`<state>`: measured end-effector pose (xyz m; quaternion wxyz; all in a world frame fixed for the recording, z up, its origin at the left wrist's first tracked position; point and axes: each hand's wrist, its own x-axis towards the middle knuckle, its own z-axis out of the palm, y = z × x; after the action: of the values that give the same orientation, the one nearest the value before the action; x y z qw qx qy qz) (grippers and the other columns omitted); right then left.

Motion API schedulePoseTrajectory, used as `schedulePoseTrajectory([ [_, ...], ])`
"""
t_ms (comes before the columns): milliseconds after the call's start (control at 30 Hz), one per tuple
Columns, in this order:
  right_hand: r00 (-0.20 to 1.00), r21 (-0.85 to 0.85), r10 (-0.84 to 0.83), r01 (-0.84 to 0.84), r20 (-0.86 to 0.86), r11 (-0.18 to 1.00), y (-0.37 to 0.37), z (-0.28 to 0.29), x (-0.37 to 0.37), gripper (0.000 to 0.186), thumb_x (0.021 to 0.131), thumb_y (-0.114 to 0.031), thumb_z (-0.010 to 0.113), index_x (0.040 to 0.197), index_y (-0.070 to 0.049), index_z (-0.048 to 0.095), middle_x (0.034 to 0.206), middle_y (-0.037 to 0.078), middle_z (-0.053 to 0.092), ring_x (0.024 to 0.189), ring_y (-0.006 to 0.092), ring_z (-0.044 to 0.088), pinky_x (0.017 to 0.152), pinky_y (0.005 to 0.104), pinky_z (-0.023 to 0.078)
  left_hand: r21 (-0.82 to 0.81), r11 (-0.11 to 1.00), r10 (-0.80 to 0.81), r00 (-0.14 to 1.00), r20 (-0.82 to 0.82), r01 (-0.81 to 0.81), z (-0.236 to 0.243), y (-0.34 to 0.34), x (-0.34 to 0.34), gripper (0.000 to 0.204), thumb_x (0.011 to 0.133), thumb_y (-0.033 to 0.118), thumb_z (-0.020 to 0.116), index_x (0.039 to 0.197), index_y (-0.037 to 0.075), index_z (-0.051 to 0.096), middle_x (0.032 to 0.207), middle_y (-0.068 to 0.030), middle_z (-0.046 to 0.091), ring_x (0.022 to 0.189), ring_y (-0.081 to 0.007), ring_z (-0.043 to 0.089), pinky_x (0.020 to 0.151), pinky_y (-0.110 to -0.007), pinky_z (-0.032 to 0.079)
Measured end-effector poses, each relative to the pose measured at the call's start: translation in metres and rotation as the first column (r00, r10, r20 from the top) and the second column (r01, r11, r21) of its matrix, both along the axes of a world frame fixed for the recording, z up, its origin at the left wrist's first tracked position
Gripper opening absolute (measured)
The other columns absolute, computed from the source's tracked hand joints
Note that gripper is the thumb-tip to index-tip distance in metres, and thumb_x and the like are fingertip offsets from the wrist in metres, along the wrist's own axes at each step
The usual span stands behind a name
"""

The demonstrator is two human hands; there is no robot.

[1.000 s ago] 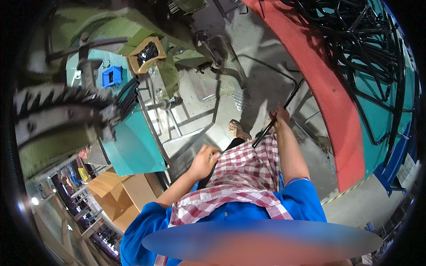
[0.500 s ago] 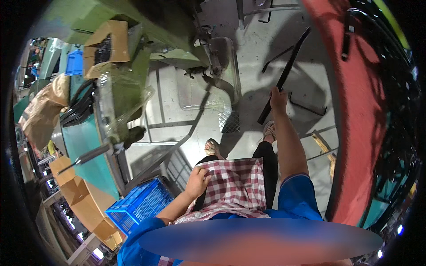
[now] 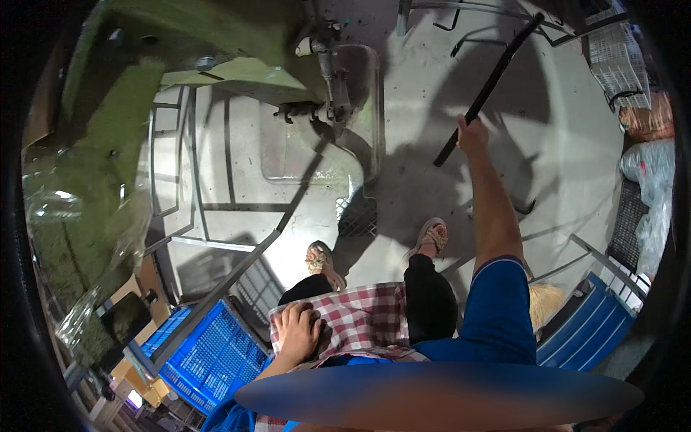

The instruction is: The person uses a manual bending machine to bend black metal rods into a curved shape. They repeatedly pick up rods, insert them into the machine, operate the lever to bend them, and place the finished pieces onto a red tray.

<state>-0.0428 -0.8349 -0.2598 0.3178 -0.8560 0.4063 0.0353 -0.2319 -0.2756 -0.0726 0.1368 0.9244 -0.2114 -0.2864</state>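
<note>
My right hand [image 3: 472, 137] is closed around a long, slightly bent black bar [image 3: 502, 73], near its lower end. The bar is held slanting, its far end up and to the right. My left hand [image 3: 297, 333] lies on my lap over a red-and-white checked apron [image 3: 367, 311], fingers spread and holding nothing. Ahead of me stands a green machine [image 3: 237, 75] with a metal linkage [image 3: 330, 79] hanging over its base. A patterned metal foot plate [image 3: 358, 217] lies on the floor between my feet.
Bent black rods [image 3: 481, 41] lie on the floor beyond the bar. Blue plastic crates [image 3: 216, 353] and a grey metal frame [image 3: 216, 246] are at my left. On the right are a white basket [image 3: 617, 61], plastic bags [image 3: 651, 194] and a ribbed blue object [image 3: 586, 324].
The view has shifted; the red surface at the right is out of sight. My right hand has moved farther out with the black bar. My left hand still rests on my lap, its fingers more spread.
</note>
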Motion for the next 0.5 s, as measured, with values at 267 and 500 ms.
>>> schedulePoseTrajectory([
  [267, 0.961, 0.353, -0.276, 0.266, -0.022, 0.897, -0.016, -0.046, 0.035, 0.040, 0.095, -0.036, 0.054, 0.093, 0.004, 0.051, 0.071, 0.011, 0.057, 0.057, 0.0205, 0.064, 0.051, 0.0345, 0.051, 0.071, 0.994, 0.074, 0.996, 0.044, -0.077, -0.014, -0.004, 0.002, 0.032, 0.079, 0.028, 0.066, 0.103, 0.007, 0.061, 0.120, -0.0128, 0.052, 0.119, -0.0320, 0.043, 0.098, -0.047, 0.031],
  [500, 0.829, 0.659, -0.496, 0.223, 0.260, 0.718, -0.018, -0.071, 0.098, 0.042, 0.096, -0.033, 0.051, 0.098, 0.009, 0.046, 0.087, 0.014, 0.050, 0.057, 0.0184, 0.055, 0.063, 0.0341, 0.061, 0.154, 0.977, 0.152, 0.988, -0.003, -0.150, -0.023, -0.006, 0.005, 0.038, 0.078, 0.030, 0.065, 0.107, 0.006, 0.060, 0.121, -0.0154, 0.049, 0.118, -0.0359, 0.040, 0.102, -0.051, 0.027],
])
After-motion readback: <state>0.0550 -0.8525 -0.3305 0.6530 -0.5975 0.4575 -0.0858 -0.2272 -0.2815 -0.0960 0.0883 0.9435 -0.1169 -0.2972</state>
